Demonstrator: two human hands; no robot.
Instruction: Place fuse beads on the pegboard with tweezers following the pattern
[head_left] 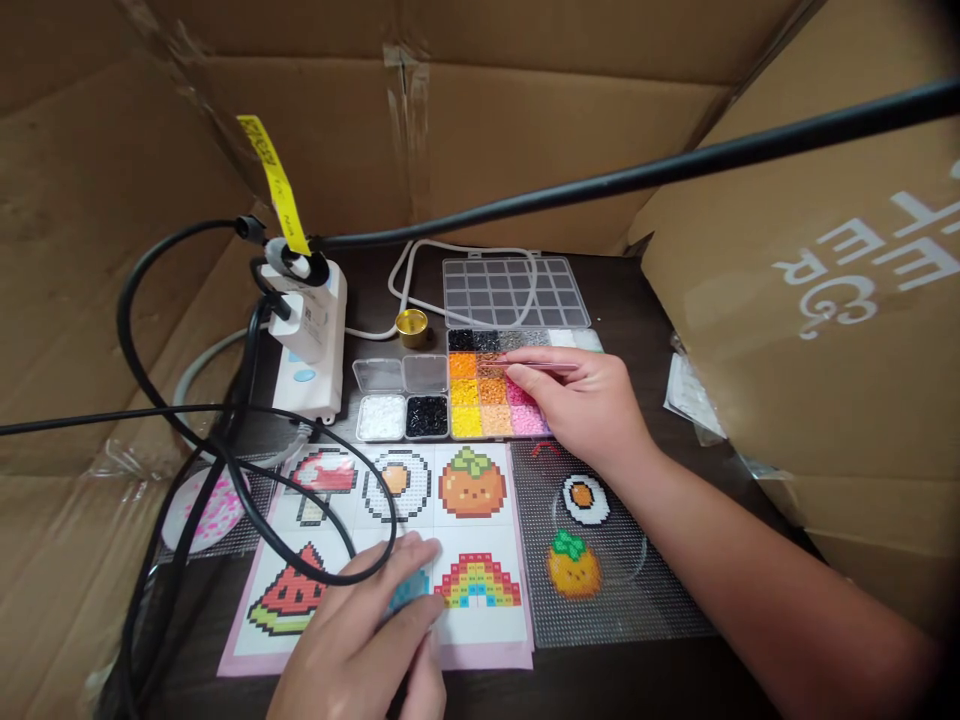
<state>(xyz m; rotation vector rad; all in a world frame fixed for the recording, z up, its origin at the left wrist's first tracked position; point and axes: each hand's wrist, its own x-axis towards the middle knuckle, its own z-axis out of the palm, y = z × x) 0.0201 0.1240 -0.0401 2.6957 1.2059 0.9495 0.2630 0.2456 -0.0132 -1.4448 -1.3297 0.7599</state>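
My right hand (pixel 592 405) pinches a pair of slim pinkish tweezers (pixel 544 359), their tips over a brown section of the bead box (pixel 450 432). That box has several compartments of black, grey, orange, yellow and pink fuse beads. My left hand (pixel 367 635) rests with fingers stretched on the pattern sheet (pixel 412 640), partly covering a blue design beside the rainbow. Right of the sheet lies a clear pegboard (pixel 637 600). On it are a fried egg (pixel 586 499) and an orange persimmon with a face (pixel 574 566) made of beads, plus a few red beads (pixel 546 449) near the top edge.
Black cables (pixel 247 500) loop over the sheet's left side from a white power strip (pixel 307 370). Small boxes hold white beads (pixel 381 416) and black beads (pixel 427 414). A gold cup (pixel 412 327) stands behind. Cardboard walls (pixel 525 130) surround the table.
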